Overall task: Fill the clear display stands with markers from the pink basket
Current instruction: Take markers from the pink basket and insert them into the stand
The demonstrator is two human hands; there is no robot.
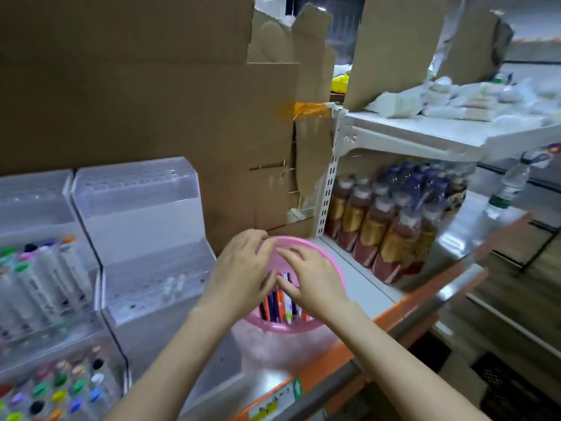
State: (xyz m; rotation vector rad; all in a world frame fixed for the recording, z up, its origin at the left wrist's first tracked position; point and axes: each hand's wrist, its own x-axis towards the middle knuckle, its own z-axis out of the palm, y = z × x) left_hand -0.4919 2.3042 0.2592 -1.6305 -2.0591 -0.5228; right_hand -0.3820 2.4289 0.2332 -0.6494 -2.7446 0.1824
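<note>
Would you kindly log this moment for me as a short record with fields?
left hand: above pink basket, fingertips near its far rim
right hand: above the markers in the basket, grip unclear
left display stand: partly filled
right display stand: nearly empty
right of basket: drink bottles

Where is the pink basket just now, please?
Head view, lower centre: pink basket on the shelf, between the clear display stand and the bottled drinks.
</note>
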